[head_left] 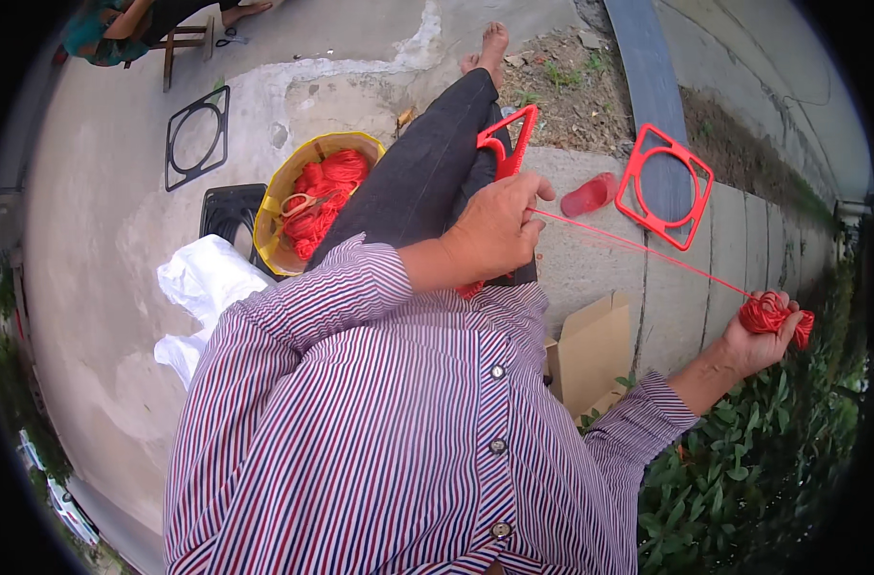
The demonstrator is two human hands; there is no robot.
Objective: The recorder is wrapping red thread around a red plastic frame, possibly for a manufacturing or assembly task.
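Note:
My left hand (499,228) is over my lap, closed on one end of a taut red cord (638,246). Just beyond its fingers, a red plastic frame (521,144) stands tilted between my legs; whether the hand grips it too I cannot tell. Stretched far out to the right, my right hand (755,345) is wrapped round a bundle of red cord (768,314). The cord runs in a straight line between the two hands.
A yellow-rimmed basket (264,241) left of my leg holds red cord and scissors (298,204). Another red frame (631,196) and a red slipper (588,195) lie right, near a cardboard box (595,345). A black frame (196,137) lies far left; another person (121,29) sits beyond.

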